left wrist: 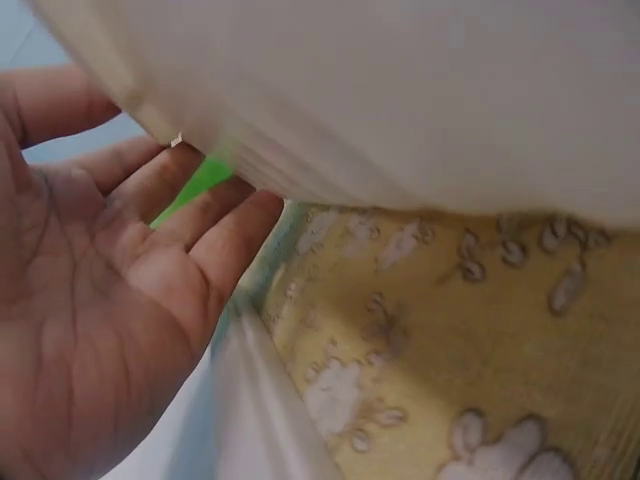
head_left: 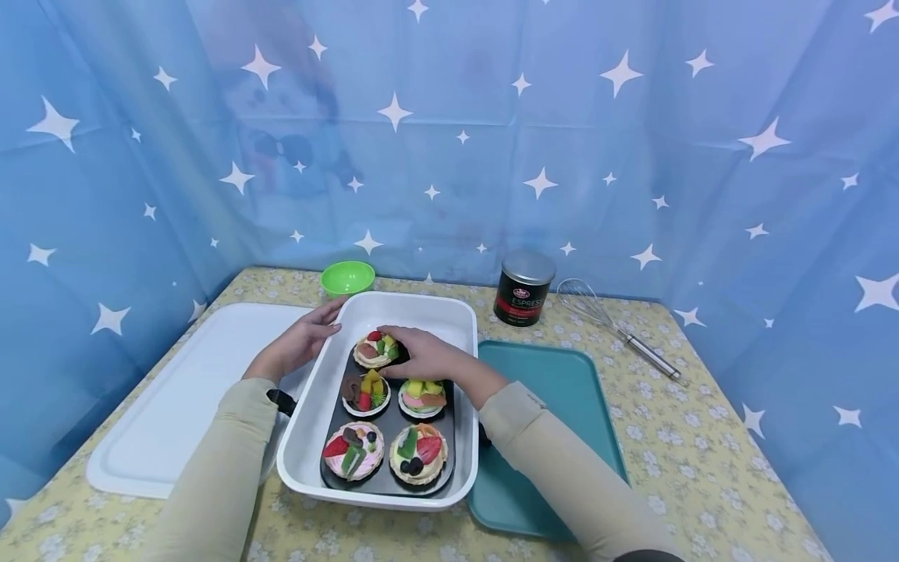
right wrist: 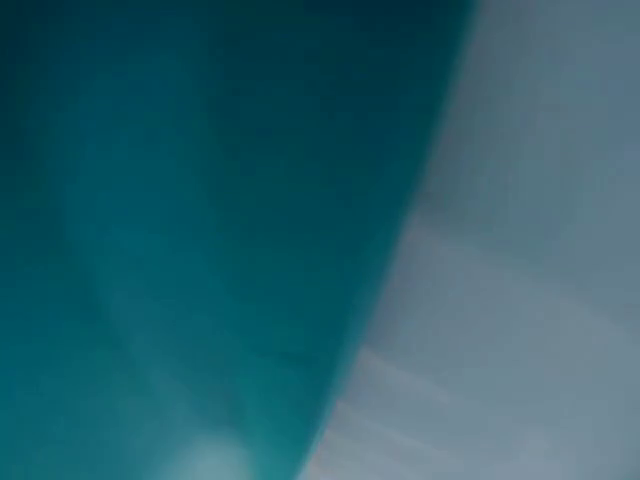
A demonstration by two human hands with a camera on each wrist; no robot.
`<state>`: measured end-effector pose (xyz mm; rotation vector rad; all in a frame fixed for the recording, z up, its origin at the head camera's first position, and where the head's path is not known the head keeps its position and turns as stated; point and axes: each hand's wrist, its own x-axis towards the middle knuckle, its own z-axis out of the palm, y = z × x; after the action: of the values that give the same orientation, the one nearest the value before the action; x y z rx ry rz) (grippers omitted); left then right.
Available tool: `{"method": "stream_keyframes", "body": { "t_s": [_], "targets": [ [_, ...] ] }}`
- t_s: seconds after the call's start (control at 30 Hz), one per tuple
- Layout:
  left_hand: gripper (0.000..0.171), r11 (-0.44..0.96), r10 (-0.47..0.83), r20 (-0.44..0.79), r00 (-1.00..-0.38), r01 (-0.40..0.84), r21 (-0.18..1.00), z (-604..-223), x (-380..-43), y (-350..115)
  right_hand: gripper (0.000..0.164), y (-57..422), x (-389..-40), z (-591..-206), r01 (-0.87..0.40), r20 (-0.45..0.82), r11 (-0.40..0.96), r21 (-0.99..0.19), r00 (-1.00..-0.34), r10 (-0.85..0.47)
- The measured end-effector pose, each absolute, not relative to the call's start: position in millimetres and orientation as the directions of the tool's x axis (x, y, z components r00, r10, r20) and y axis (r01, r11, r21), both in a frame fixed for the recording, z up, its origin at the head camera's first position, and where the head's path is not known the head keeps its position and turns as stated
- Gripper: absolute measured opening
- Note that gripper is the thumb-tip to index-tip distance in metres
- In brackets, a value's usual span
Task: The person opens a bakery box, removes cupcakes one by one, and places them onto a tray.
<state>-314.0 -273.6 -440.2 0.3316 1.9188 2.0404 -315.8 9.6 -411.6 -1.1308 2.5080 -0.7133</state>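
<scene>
A deep white rectangular pan [head_left: 319, 406] holds a dark muffin tin [head_left: 389, 437] with several fruit tarts. My left hand [head_left: 302, 343] touches the pan's left rim near its far corner, its fingers extended against the outer wall. Inside the pan, my right hand [head_left: 428, 353] spans the tin's far end. Its thumb and fingers pinch the right side of the far-left fruit tart [head_left: 374, 351]. In the left wrist view, the left palm [left wrist: 110, 290] faces the camera below the pan's wall [left wrist: 400, 110]. The right hand is hidden in the right wrist view.
A white board [head_left: 175, 406] lies left of the pan, and a teal tray [head_left: 541, 437] lies under the right forearm. At the back stand a green bowl [head_left: 347, 277] and an espresso tin [head_left: 523, 289]. A whisk [head_left: 618, 332] lies at the right.
</scene>
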Motion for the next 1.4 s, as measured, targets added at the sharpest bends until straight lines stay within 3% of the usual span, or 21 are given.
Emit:
{"method": "stream_keyframes", "body": {
  "t_s": [0.23, 0.5, 0.97, 1.2, 1.4],
  "targets": [
    [0.068, -0.088, 0.397, -0.038, -0.917, -0.079, 0.993, -440, -307, -277, 0.068, 1, -315, -410, -0.624, -0.001, 0.597, -0.504, -0.691, -0.723],
    [0.069, -0.099, 0.395, -0.016, -0.919, -0.06, 0.993, -442, -304, -280, 0.05, 1, -313, -409, -0.653, 0.078, 0.571, -0.498, -0.689, -0.72],
    [0.065, -0.101, 0.369, -0.036, -0.929, -0.078, 0.992, -448, -305, -280, 0.046, 1, -312, -410, -0.659, 0.113, 0.572, -0.489, -0.698, -0.707],
    [0.066, -0.122, 0.381, -0.022, -0.924, -0.074, 0.99, -449, -306, -277, 0.047, 6, -312, -405, -0.574, 0.139, 0.555, -0.602, -0.76, -0.634],
    [0.071, -0.128, 0.39, 0.0, -0.921, -0.054, 0.99, -450, -306, -275, 0.049, 12, -312, -405, -0.551, 0.152, 0.562, -0.617, -0.784, -0.602]
  ]
}}
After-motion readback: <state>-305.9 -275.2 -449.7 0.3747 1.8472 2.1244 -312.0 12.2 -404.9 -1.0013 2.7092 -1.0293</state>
